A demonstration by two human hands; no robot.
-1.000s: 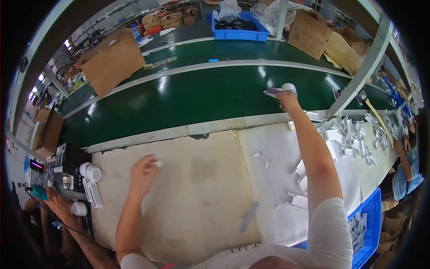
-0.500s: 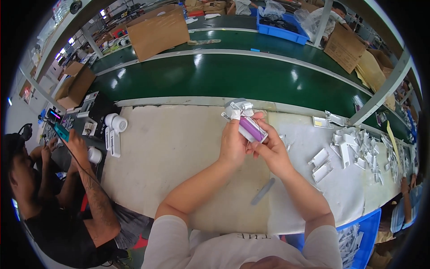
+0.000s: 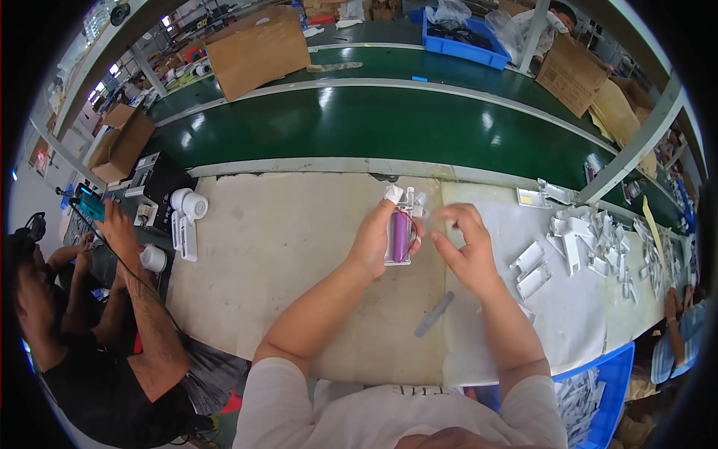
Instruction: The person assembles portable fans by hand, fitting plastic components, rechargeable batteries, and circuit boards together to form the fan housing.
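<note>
Upright over the table, a white plastic housing (image 3: 388, 253) holds a purple cylindrical battery (image 3: 400, 236), with a thin wire beside it. My left hand (image 3: 369, 241) is closed round the housing from the left, and a white covering shows on its thumb tip. Just to the right, my right hand (image 3: 471, 247) is apart from the housing, fingers curved and separated from the thumb; nothing can be made out between them. A grey flat strip (image 3: 434, 314) lies on the table below the hands.
Loose white plastic parts (image 3: 576, 243) are heaped on the right of the table. White lamp-like units (image 3: 187, 217) stand left, near a co-worker's arm (image 3: 142, 277) with a teal tool (image 3: 91, 206). A green conveyor (image 3: 336, 123) runs beyond; a blue bin (image 3: 617, 389) sits lower right.
My right hand has let go of the housing and moved right. The housing has turned from tilted to upright in my left hand, its battery now facing up.
</note>
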